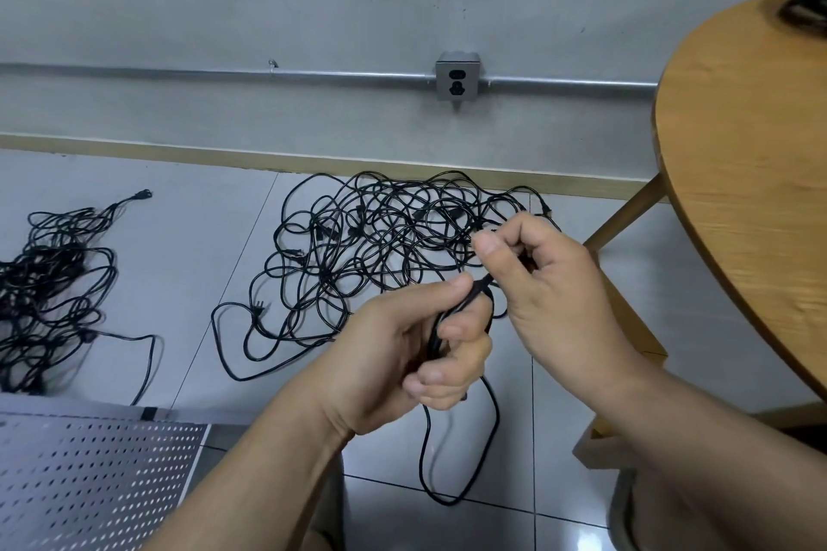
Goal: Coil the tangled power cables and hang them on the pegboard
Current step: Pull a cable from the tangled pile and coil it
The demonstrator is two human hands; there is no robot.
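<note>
Two hands work one black cable (470,295): the left hand (394,353) grips several gathered turns, a loop hanging below it, while the right hand (550,282) pinches the cable just above the left thumb. Beyond the hands, a tangled pile (394,246) lies on the floor (179,237); a second pile (53,282) lies far left. A pegboard (89,474) sits beside the left forearm; a table (752,174) stands right of the right hand.

Thin black cable (433,342) bunched in my left hand (402,353), loop hanging below, end pinched in my right hand (550,277). Big tangled pile (380,246) on floor by wall. Second tangle (49,282) well left. Perforated metal pegboard (89,470) at lower left.
</note>
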